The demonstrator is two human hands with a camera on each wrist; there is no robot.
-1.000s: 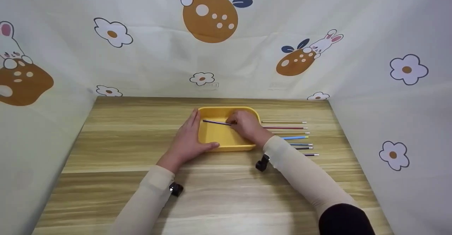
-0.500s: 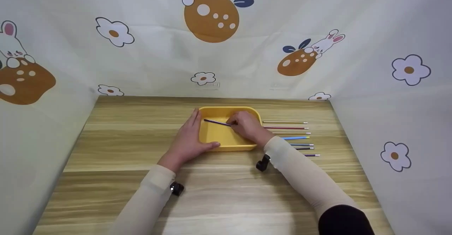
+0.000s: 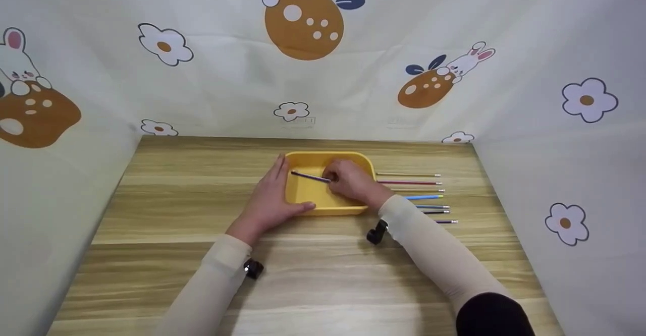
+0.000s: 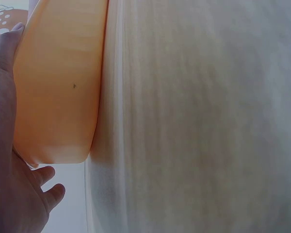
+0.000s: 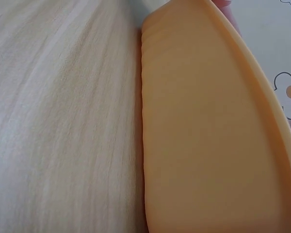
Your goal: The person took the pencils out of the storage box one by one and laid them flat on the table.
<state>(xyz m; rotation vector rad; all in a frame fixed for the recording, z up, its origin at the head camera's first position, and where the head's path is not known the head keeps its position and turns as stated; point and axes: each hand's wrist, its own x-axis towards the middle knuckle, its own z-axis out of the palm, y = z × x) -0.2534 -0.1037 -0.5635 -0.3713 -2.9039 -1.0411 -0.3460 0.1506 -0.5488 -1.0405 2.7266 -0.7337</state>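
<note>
Inside the yellow plastic tray [image 3: 328, 211], my right hand [image 3: 353, 179] pinches a dark pencil [image 3: 309, 176] near its right end. The pencil lies slanted above the tray floor, its other end towards the left wall. My left hand [image 3: 267, 200] rests against the tray's left end, fingers straight along the outside and thumb on the near rim. The left wrist view shows that hand [image 4: 19, 194] beside the tray's outer wall [image 4: 58, 87]. In the right wrist view the tray's side [image 5: 203, 116] hides the pencil and most of the right hand.
Several pencils [image 3: 409, 182] in different colours lie side by side on the wooden table [image 3: 323, 275], right of the tray. The right forearm covers part of some. A pale patterned cloth [image 3: 227, 84] encloses the table at the back and sides.
The pencil has tilted very slightly, its right end shifting a little towards the near side with the right hand. The left hand and tray have stayed in place.
</note>
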